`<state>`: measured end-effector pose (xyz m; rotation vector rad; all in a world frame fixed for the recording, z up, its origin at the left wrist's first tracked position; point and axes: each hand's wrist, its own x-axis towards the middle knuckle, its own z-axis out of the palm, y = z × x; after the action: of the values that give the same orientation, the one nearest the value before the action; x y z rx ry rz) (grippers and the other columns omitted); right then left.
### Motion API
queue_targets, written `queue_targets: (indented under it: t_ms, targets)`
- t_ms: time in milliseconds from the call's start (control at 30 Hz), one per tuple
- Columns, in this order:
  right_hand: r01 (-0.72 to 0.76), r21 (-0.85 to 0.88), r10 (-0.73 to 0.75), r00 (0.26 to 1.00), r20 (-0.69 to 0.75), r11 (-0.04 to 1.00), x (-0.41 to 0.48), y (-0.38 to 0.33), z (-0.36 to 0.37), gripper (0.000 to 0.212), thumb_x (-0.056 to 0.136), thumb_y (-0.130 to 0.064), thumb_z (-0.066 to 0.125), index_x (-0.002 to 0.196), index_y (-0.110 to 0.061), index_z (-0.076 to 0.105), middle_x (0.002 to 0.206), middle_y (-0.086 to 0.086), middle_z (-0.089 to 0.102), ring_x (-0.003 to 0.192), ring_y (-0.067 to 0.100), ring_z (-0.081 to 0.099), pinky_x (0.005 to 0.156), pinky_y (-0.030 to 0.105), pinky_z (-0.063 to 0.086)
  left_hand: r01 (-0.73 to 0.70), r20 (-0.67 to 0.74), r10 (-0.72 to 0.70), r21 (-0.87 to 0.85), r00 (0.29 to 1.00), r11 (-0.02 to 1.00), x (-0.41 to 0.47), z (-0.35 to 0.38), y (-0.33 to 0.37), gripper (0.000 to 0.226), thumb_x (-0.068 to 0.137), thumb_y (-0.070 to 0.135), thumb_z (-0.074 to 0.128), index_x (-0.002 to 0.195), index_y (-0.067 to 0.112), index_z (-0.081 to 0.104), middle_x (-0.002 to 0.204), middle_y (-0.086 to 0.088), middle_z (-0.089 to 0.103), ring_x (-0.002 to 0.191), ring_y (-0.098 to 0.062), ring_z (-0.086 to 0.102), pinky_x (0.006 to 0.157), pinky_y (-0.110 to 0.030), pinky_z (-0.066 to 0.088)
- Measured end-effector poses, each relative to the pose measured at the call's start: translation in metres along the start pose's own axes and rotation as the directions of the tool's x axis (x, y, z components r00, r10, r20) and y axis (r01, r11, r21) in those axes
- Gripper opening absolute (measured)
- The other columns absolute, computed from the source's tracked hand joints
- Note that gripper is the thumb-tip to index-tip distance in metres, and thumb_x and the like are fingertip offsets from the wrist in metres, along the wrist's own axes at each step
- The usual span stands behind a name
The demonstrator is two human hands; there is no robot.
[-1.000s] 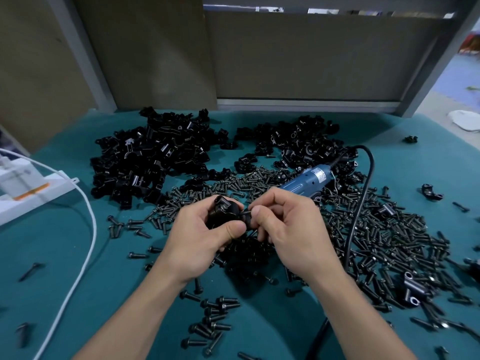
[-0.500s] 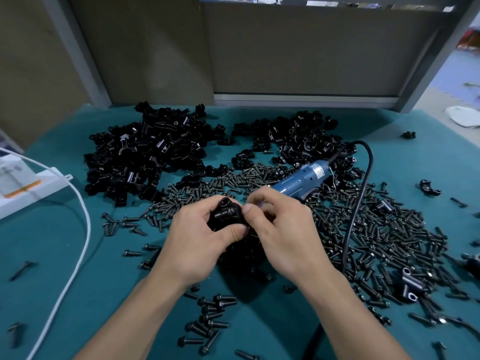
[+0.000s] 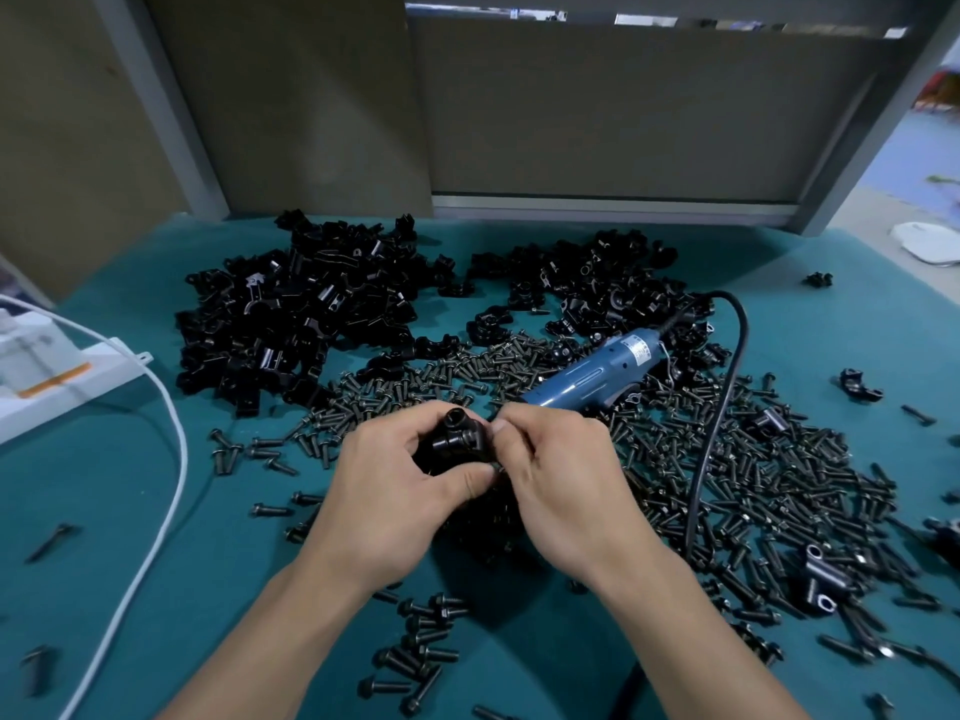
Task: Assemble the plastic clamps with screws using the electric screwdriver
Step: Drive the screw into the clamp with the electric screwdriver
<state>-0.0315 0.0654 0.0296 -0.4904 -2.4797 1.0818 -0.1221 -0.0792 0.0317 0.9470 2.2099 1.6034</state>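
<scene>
My left hand (image 3: 395, 491) grips a black plastic clamp (image 3: 457, 439) above the middle of the teal table (image 3: 104, 511). My right hand (image 3: 556, 480) meets it from the right, fingertips pinching at the clamp's right side; a small screw seems to sit between them, mostly hidden. The blue electric screwdriver (image 3: 597, 371) lies just behind my hands on a spread of black screws (image 3: 753, 485), its black cable (image 3: 711, 433) curving towards me.
Two heaps of black clamp parts lie at the back, one left (image 3: 301, 314) and one right (image 3: 597, 283). A white power strip (image 3: 57, 387) with a white cord (image 3: 166, 459) sits at the left. Loose screws (image 3: 421, 652) lie between my forearms. Grey panels close the back.
The clamp has turned in my left hand so its round hole faces up. My right fingertips have shifted lower on its right side. The screwdriver stays put.
</scene>
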Motion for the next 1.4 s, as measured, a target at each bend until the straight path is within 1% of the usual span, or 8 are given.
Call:
queue_targets:
  t_ms: [433, 567, 733, 867, 933, 1100, 1300, 1400]
  targets:
    - [-0.191, 0.069, 0.192, 0.981, -0.007, 0.979, 0.006, -0.009, 0.007, 0.054, 0.107, -0.046, 0.046, 0.064, -0.016, 0.058, 0.051, -0.008, 0.055, 0.045, 0.005, 0.047, 0.045, 0.022, 0.036, -0.017, -0.075, 0.026, 0.116, 0.997, 0.993, 0.002, -0.001, 0.000, 0.041, 0.078, 0.013, 0.089, 0.095, 0.048, 0.074, 0.086, 0.025, 0.075, 0.083, 0.002, 0.071, 0.070, -0.012, 0.054]
    - [-0.416, 0.233, 0.470, 0.838, -0.278, 0.879, 0.026, 0.019, -0.032, 0.048, 0.101, -0.056, 0.051, 0.082, -0.015, 0.069, 0.053, -0.006, 0.066, 0.040, 0.007, 0.051, 0.043, 0.020, 0.045, 0.052, -0.226, -0.023, 0.122, 0.974, 0.991, 0.006, -0.007, -0.006, 0.032, 0.084, 0.029, 0.086, 0.096, 0.052, 0.068, 0.089, 0.032, 0.069, 0.082, 0.005, 0.067, 0.061, -0.013, 0.053]
    - [-0.633, 0.207, 0.665, 0.719, -0.202, 0.746, 0.060, 0.041, -0.045, 0.066, 0.089, -0.064, 0.067, 0.119, -0.007, 0.055, 0.077, 0.010, 0.075, 0.049, 0.019, 0.071, 0.060, 0.036, 0.055, 0.137, -0.286, -0.089, 0.152, 0.954, 0.979, 0.009, -0.011, -0.015, 0.014, 0.093, 0.038, 0.076, 0.099, 0.046, 0.066, 0.086, 0.027, 0.070, 0.057, -0.010, 0.065, 0.054, -0.022, 0.053]
    - [-0.732, 0.187, 0.755, 0.638, -0.151, 0.655, 0.083, 0.036, -0.038, 0.074, 0.077, -0.067, 0.078, 0.116, -0.007, 0.060, 0.080, 0.011, 0.074, 0.051, 0.021, 0.065, 0.051, 0.033, 0.052, 0.221, -0.246, -0.180, 0.148, 0.952, 0.964, 0.016, -0.011, -0.015, 0.018, 0.093, 0.039, 0.074, 0.109, 0.034, 0.069, 0.091, 0.011, 0.076, 0.078, -0.016, 0.073, 0.075, -0.047, 0.062]
    - [-0.743, 0.285, 0.787, 0.611, -0.081, 0.606, 0.093, 0.032, -0.039, 0.060, 0.078, -0.051, 0.084, 0.115, -0.008, 0.061, 0.089, 0.013, 0.073, 0.052, 0.022, 0.061, 0.043, 0.029, 0.043, 0.264, -0.238, -0.227, 0.135, 0.944, 0.955, 0.019, -0.013, -0.015, 0.044, 0.093, 0.042, 0.074, 0.131, 0.019, 0.065, 0.102, 0.004, 0.078, 0.091, -0.015, 0.076, 0.092, -0.051, 0.060]
    - [-0.642, 0.548, 0.810, 0.575, -0.117, 0.536, 0.096, 0.030, -0.032, 0.053, 0.078, -0.036, 0.084, 0.119, -0.013, 0.060, 0.110, 0.009, 0.068, 0.089, 0.023, 0.065, 0.063, 0.034, 0.051, 0.243, -0.265, -0.208, 0.108, 0.942, 0.964, 0.021, -0.018, -0.020, 0.041, 0.094, 0.036, 0.075, 0.129, 0.016, 0.066, 0.090, 0.008, 0.076, 0.063, 0.003, 0.070, 0.083, -0.043, 0.062]
    - [-0.392, 0.877, 0.795, 0.606, 0.017, 0.279, 0.056, 0.034, -0.037, 0.028, 0.084, -0.018, 0.074, 0.109, -0.006, 0.070, 0.076, 0.005, 0.063, 0.051, 0.010, 0.048, 0.052, 0.021, 0.044, 0.221, -0.270, -0.190, 0.088, 0.944, 0.971, 0.024, -0.020, -0.026, 0.012, 0.094, 0.027, 0.077, 0.103, 0.027, 0.070, 0.081, 0.010, 0.075, 0.061, 0.001, 0.070, 0.070, -0.035, 0.059]
    - [-0.533, 0.739, 0.766, 0.642, 0.037, 0.411, 0.051, 0.032, -0.040, 0.030, 0.087, -0.032, 0.082, 0.102, -0.008, 0.071, 0.072, 0.005, 0.066, 0.055, 0.012, 0.054, 0.057, 0.024, 0.049, 0.230, -0.243, -0.201, 0.096, 0.949, 0.968, 0.025, -0.014, -0.031, 0.011, 0.093, 0.027, 0.078, 0.099, 0.026, 0.069, 0.080, 0.010, 0.075, 0.067, -0.003, 0.072, 0.069, -0.032, 0.055]
